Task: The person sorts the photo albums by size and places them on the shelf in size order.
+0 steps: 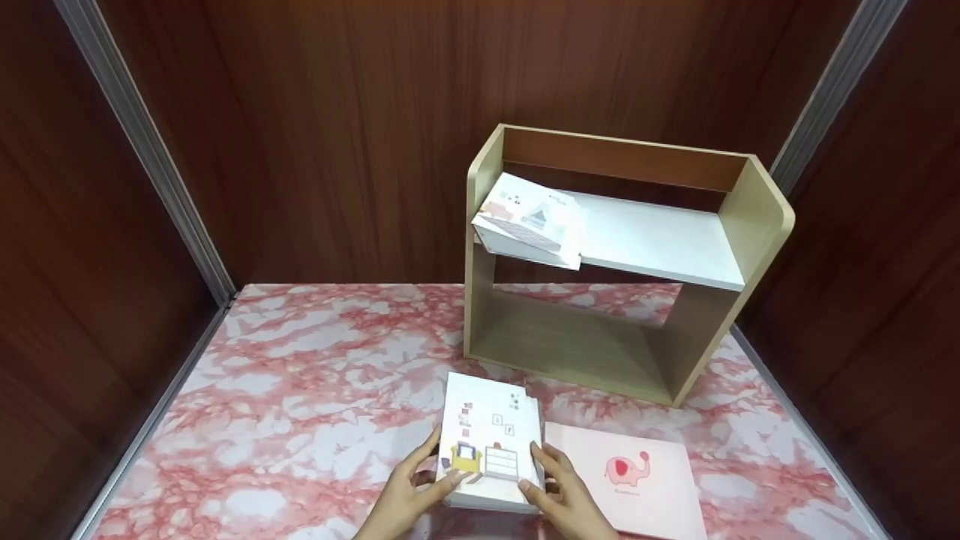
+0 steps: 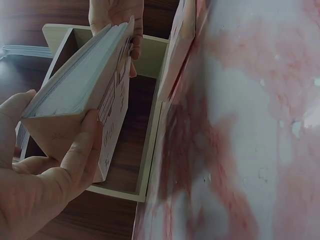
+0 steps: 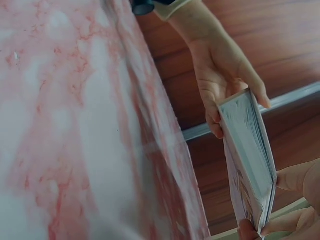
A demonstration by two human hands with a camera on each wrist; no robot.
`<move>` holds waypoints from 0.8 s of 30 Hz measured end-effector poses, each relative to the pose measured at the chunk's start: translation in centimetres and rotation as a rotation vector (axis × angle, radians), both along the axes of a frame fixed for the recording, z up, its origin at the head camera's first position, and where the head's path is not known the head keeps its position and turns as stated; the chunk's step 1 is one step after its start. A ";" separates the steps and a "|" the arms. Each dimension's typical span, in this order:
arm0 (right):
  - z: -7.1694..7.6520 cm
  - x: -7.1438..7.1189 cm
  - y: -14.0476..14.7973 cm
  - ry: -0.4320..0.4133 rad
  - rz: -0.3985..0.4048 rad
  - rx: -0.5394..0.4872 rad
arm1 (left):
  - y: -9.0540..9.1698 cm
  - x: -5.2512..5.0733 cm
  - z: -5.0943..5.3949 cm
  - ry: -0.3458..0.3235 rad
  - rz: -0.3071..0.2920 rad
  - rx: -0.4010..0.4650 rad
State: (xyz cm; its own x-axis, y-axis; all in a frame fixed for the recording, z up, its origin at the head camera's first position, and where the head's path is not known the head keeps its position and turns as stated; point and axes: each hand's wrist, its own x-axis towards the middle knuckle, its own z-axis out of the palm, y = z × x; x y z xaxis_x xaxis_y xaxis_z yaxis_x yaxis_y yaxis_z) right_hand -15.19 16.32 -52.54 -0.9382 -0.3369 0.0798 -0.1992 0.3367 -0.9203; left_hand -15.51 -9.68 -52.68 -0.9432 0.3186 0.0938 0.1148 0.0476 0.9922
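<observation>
Both hands hold a thick white book above the table, near its front. Its cover carries drawings of a yellow armchair, a chest of drawers and wall pictures. My left hand grips the lower left edge, thumb on the cover. On the other side my right hand grips the right edge with thumb and fingers. The left wrist view shows the book's page edges and plain spine, with the left hand round one end. In the right wrist view, the right hand pinches the near end.
A pink book with an elephant lies on the marbled table, right of the hands. Behind stands a two-tier wooden shelf. Another white book lies tilted at the left of its upper tier, jutting past the front edge. Dark wood panels enclose the table.
</observation>
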 end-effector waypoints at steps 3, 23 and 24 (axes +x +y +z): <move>0.2 0.0 0.1 0.006 0.002 0.018 | 0.1 -0.1 0.0 0.023 -0.005 0.011; 1.0 -0.1 0.8 -0.005 -0.024 0.028 | 0.6 -0.3 0.8 0.047 -0.034 0.007; 1.0 -0.1 0.8 -0.003 -0.025 0.027 | 0.6 -0.3 0.8 0.049 -0.031 -0.001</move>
